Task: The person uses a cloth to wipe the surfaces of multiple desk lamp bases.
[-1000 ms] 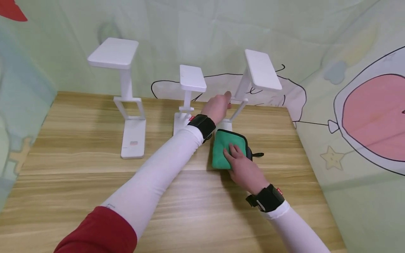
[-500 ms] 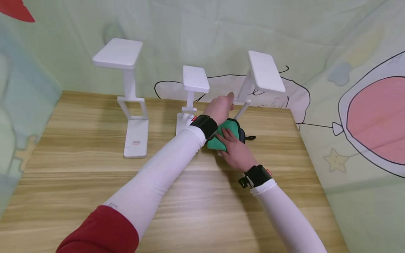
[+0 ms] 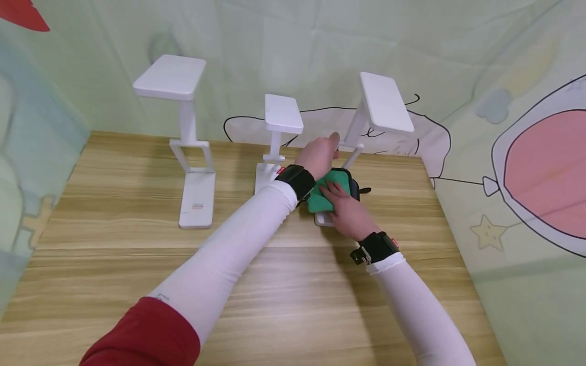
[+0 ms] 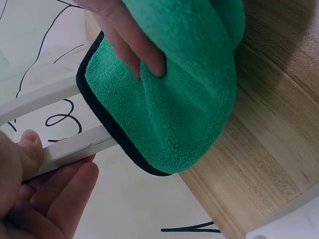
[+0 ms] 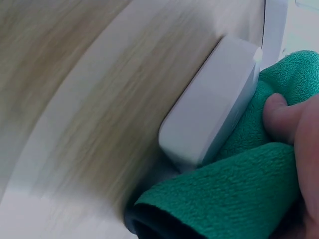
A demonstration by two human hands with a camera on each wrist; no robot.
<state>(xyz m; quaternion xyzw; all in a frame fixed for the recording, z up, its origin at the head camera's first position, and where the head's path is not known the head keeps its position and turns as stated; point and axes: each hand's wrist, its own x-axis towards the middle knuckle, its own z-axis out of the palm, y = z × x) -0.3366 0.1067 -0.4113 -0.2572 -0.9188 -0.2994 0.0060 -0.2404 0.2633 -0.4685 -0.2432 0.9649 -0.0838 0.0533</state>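
Three white folding desk lamps stand in a row along the back of the wooden table. My left hand (image 3: 317, 156) holds the lower arm of the right lamp (image 3: 386, 104); in the left wrist view, thumb and fingers pinch one white bar (image 4: 82, 144). My right hand (image 3: 351, 216) holds a green cloth (image 3: 320, 202) with black edging against that lamp's base (image 3: 323, 219). The cloth bunches under its fingers (image 4: 149, 55) and covers most of the base. In the right wrist view, the thumb (image 5: 281, 117) presses the cloth beside the base's white end.
The left lamp (image 3: 171, 79) and the smaller middle lamp (image 3: 283, 114) stand to the left, the latter's base partly behind my left forearm. A printed fabric backdrop (image 3: 293, 46) rises behind the wooden table (image 3: 256, 315) and along its right side.
My right hand has moved the green cloth farther back, then slightly right on the lamp's base, whose front end now shows. My left hand keeps its hold on the lamp.
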